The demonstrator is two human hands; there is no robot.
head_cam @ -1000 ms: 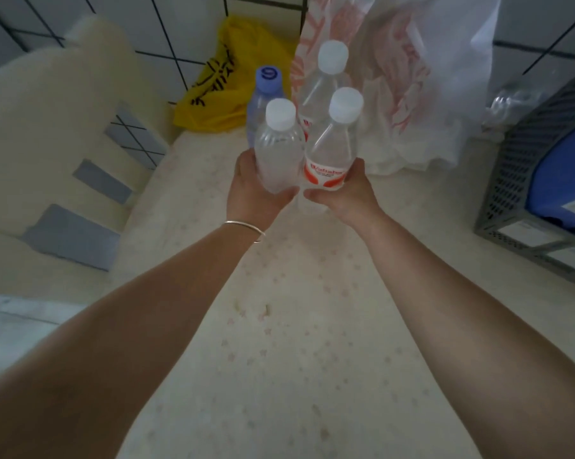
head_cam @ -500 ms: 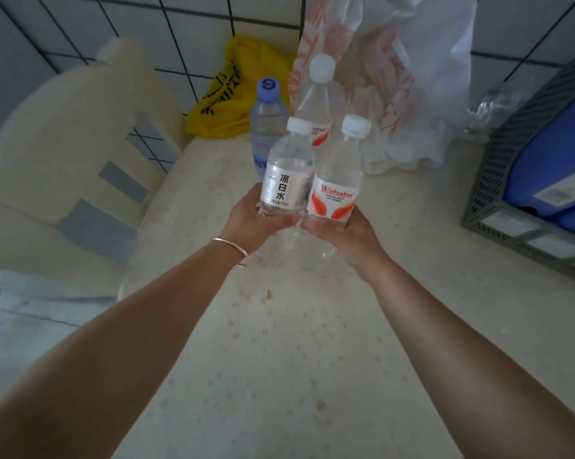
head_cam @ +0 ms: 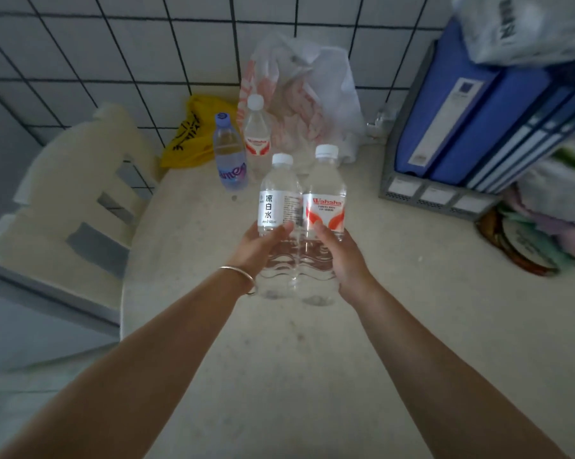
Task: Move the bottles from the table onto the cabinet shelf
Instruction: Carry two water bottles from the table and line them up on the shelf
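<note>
My left hand [head_cam: 258, 248] grips a clear bottle with a white label [head_cam: 277, 207], held upright above the table [head_cam: 279, 359]. Right beside it, touching, my right hand [head_cam: 340, 256] grips a clear bottle with a red and white label [head_cam: 324, 203]. Both have white caps. Farther back on the table stand a bottle with a blue cap and purple label [head_cam: 229, 154] and another red-labelled bottle with a white cap [head_cam: 256, 137]. No cabinet shelf is in view.
A white and red plastic bag [head_cam: 299, 91] and a yellow bag [head_cam: 193, 134] lie against the tiled wall. A grey file rack with blue binders [head_cam: 478, 127] stands at the right. A pale plastic chair [head_cam: 74, 193] stands left of the table.
Both hands have lifted their bottles and drawn them toward me, away from the two bottles left standing at the back. The camera has tilted up, showing more wall.
</note>
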